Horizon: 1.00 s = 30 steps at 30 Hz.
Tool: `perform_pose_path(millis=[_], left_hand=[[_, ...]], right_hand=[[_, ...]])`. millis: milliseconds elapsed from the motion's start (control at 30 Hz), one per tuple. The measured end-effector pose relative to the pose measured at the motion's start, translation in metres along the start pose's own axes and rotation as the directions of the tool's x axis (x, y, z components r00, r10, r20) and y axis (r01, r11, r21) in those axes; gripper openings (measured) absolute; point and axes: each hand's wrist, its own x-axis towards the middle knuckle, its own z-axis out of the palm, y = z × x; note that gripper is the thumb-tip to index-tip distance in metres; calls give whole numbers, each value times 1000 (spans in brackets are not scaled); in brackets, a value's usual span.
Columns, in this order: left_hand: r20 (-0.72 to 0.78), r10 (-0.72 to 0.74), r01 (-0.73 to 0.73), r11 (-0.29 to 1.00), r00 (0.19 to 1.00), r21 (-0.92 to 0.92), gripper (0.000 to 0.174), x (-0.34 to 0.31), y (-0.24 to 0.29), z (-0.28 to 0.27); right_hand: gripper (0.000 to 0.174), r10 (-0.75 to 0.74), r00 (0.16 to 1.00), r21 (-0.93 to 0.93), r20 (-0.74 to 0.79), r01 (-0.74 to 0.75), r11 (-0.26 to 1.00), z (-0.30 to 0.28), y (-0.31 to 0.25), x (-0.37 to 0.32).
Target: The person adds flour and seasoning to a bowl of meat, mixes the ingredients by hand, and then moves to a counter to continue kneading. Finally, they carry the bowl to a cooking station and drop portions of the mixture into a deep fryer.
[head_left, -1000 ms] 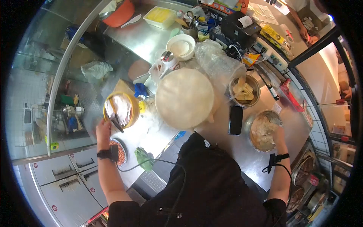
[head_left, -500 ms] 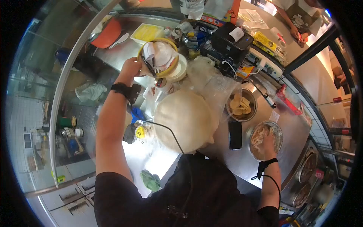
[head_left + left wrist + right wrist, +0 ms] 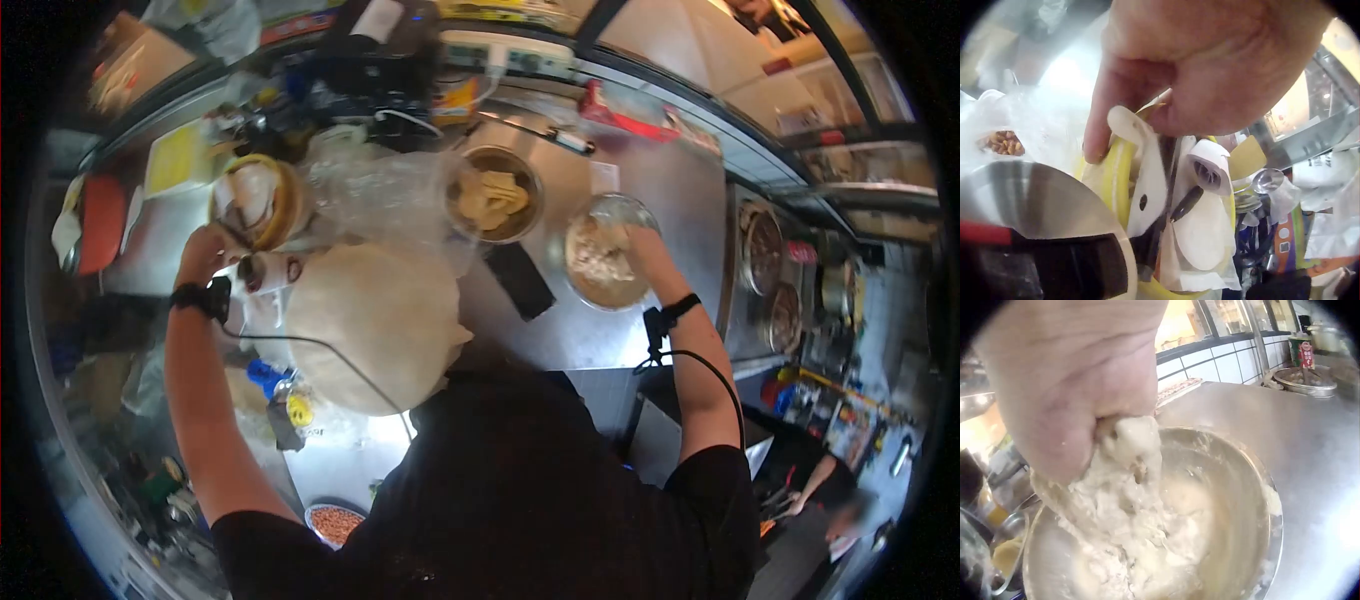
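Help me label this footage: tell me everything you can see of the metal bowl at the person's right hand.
The metal bowl is round, wide and silvery, with a thin rim. It stands upright on the metal counter, apart from the black phone. Inside lies a pale, wet, lumpy mixture; smears cling to the inner wall and rim. The right hand reaches in, holding a clump. Its underside is hidden.

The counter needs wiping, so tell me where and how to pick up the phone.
Pinch the phone across its two long edges at its near end, coming down from the near side. It lies slim and flat on the counter, and its far end sits close to the bowl of slices, so the near end should be easier to reach.
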Motion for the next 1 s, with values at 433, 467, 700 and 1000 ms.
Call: perform_pose_path(millis=[433,467,700,1000], left_hand=[[-456,-169,345,876,874,337,50,-43,81,-15],[-595,-27,391,777,803,493,48,-52,152,12],[-514,285,-239,958,809,156,40,-100,381,203],[205,-24,21,1000,978,16,54,-45,390,554]], right_hand=[[31,-35,998,-2,-50,35,999,-9,2,0],[32,-85,993,79,-77,91,993,-28,-14,-9],[51,-304,938,450,-168,347,823,29,9,0],[81,-396,917,282,-44,392,876,-16,21,-36]])
